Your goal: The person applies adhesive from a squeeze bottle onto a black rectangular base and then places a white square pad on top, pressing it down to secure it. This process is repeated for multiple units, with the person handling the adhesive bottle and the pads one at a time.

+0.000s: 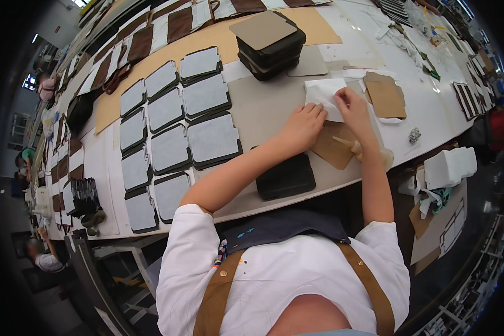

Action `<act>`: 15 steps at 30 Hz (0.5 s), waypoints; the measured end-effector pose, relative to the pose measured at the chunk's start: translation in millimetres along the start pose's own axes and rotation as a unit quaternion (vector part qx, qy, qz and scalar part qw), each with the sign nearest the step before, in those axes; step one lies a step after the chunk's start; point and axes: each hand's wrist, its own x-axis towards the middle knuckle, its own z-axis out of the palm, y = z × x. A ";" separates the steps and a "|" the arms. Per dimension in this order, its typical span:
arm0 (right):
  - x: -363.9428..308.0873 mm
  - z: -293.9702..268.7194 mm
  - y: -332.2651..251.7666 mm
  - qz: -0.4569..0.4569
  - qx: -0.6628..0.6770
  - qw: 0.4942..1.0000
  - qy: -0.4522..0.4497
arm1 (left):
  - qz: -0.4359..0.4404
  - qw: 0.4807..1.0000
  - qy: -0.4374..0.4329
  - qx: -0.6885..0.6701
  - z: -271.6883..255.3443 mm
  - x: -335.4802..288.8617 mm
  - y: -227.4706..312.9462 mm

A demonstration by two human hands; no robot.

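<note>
My right hand [353,106] pinches the right side of a thin white sheet [321,89] between thumb and fingers. My left hand [307,124] lies with its fingers flat along the lower left edge of that sheet. Just below both hands is a brown cardboard piece [333,150], partly under my right forearm. A black flat panel [285,178] rests near the table's front edge, beneath my left forearm. What lies directly under the white sheet is mostly hidden.
Rows of grey-topped, black-edged panels [213,137] lie to the left. Beyond my hands stands a stack of black pieces [271,56] topped by a beige board [263,29]. Brown cards [385,96] and a crumpled scrap [414,134] lie right on the table. Other people work far left.
</note>
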 end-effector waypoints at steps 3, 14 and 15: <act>24.6 -58.2 17.7 0.044 0.010 0.968 0.247 | -0.022 0.998 -0.056 0.035 -1.9 9.9 2.1; -43.9 -49.4 -80.4 -0.222 -0.001 0.951 0.215 | -0.178 0.824 0.018 -0.538 -34.7 11.8 0.4; -53.3 -39.9 -87.8 -0.260 -0.007 0.951 0.167 | -0.202 0.723 -0.009 -0.660 -52.1 7.0 3.8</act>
